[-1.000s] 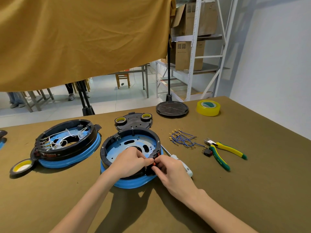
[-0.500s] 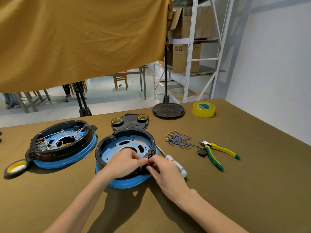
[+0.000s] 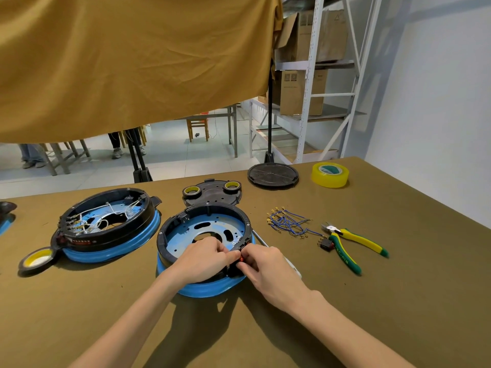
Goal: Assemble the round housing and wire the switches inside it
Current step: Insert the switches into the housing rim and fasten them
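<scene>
Housing (image 3: 170,232) lay on the table (image 3: 398,301) directly before the person, a black ring on a blue base with a blue plate inside. At its near right rim a small red switch (image 3: 241,258) was pinched between both hands. The left hand (image 3: 204,261) was curled over the ring from inside, thumb and forefinger closed on the switch. The right hand (image 3: 268,266) was curled against the rim from outside, fingertips on the same switch.

A screwdriver (image 3: 261,241) was partly hidden behind the right hand, touching the housing's right side. Farther right, a bundle of blue wires (image 3: 287,221) with brass terminals was spread on the cloth, a spare switch (image 3: 325,245) lay at its near end, and pliers (image 3: 353,243) with yellow-green handles lay just beside that.

To the left a second housing (image 3: 106,224), already wired in white, was set with a tape roll (image 3: 37,260) touching its near left edge. Behind the first housing a black cover (image 3: 212,193) carried two small tape rolls. A black disc (image 3: 273,175), the foot of a stand, and a yellow tape roll (image 3: 330,174) were placed at the far edge.

The table was covered in olive-brown cloth. A mustard cloth (image 3: 132,62) was hung across the upper view. Beyond it a tiled floor, a wooden chair (image 3: 198,127), legs of standing people, and white shelving (image 3: 313,83) with cardboard boxes were seen, with a white wall at right.
</scene>
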`<state>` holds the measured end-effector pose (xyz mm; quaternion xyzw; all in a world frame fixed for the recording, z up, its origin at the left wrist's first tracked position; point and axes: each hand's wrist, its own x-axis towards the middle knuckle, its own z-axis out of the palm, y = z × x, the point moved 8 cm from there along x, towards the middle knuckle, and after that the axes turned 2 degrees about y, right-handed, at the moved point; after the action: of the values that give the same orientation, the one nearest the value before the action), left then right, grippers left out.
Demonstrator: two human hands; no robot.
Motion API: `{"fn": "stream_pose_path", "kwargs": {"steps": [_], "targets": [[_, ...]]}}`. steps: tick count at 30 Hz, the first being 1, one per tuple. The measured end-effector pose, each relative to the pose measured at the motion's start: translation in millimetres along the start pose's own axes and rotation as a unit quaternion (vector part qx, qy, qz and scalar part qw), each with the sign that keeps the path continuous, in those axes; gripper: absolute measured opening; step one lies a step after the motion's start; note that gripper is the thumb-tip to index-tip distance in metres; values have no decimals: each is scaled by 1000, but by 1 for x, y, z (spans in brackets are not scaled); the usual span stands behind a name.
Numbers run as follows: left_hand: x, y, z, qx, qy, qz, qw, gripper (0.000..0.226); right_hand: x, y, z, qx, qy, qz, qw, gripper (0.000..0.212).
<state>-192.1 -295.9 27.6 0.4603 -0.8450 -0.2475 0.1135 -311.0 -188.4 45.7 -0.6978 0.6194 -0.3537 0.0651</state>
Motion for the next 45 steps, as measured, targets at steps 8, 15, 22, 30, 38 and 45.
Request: {"fn": "stream_pose_path", "kwargs": {"steps": [8,15,22,30,38,45], "targets": [[4,-1,3,-9,-17,-5,1000,61,-4,0,1,11,16,8,1000,8],[2,-1,4,-25,-33,-21,999,68,-8,-2,2,4,35,9,999,14],[0,-1,4,-42,-42,-24,998,62,-8,18,-27,130,92,75,984,20],[-5,11,-2,-34,-9,7,999,48,-13,73,-15,-201,-81,265,940,34],[7,3,6,-157,-59,-83,982,40,-12,65,-20,419,77,388,817,18],[11,5,9,-168,-45,-112,978,55,-3,53,-5,433,114,405,797,8]]}}
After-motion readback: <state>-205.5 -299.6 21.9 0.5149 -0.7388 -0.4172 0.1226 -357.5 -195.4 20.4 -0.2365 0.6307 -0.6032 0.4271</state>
